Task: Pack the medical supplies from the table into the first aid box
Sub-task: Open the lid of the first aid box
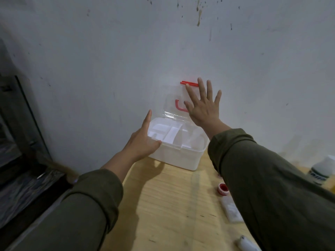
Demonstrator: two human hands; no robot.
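Observation:
A white first aid box (183,156) stands on the wooden table against the wall. Its clear lid (174,104), with a red handle and red latch, is raised upright against the wall. A clear divided tray sits inside the top of the box. My left hand (143,140) grips the box's left rim, thumb over the tray edge. My right hand (203,107) is spread flat with fingers apart against the raised lid. Supplies lie to the right: a red-and-white tape roll (223,188), a clear packet (232,211), a white bottle (321,169).
The wooden table (168,205) ends at a left edge beside a dark floor area. A stained grey wall rises right behind the box. A white object (246,244) lies at the bottom right near my sleeve.

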